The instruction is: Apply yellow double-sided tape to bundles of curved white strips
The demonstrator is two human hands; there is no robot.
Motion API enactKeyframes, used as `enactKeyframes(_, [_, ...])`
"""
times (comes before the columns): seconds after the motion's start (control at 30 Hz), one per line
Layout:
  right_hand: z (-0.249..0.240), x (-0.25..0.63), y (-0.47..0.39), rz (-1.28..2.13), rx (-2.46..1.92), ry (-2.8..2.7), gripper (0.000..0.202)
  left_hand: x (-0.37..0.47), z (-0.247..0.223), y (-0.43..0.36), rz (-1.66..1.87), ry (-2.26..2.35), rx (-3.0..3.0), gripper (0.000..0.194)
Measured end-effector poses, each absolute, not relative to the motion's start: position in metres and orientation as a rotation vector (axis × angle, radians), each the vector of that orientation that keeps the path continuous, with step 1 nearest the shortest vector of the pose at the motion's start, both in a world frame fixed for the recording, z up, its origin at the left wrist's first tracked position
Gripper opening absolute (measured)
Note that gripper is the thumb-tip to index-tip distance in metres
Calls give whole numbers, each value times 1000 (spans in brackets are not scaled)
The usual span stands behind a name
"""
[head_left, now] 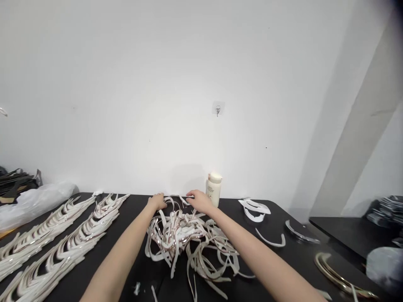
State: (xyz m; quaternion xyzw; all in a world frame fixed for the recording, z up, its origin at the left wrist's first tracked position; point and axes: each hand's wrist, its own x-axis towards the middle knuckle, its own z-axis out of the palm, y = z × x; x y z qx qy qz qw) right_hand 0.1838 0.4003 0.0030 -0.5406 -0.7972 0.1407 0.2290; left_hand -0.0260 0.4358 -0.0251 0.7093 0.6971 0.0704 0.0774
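A tangled heap of curved white and shiny rose-gold strips (179,230) lies on the black table (135,247). My left hand (157,201) is at the heap's far left edge, beside a curved strip; its fingers are too small to read clearly. Over the far right edge of the heap, my right hand (199,201) reaches with its fingers apart, close to a pale strip. Whether either hand touches a strip is hard to tell. A cream bottle (214,188) stands upright just behind my right hand.
Two long rows of overlapping strips (72,247) cover the left side, near a clear plastic bag (37,201). White curved pieces (254,206) and gold strips (336,277) lie at right. Beyond the table rises a white wall with a hook (218,109).
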Motion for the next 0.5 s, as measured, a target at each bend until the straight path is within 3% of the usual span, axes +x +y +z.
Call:
enactKeyframes(0.3, [-34,142,467,399,-1848,-2411,28,-21,-55,469,114,1840,2075,27])
enactKeyframes(0.5, [-17,157,443,305,-1765,-2401,24,-28,-22,442,323,1721,2080,26])
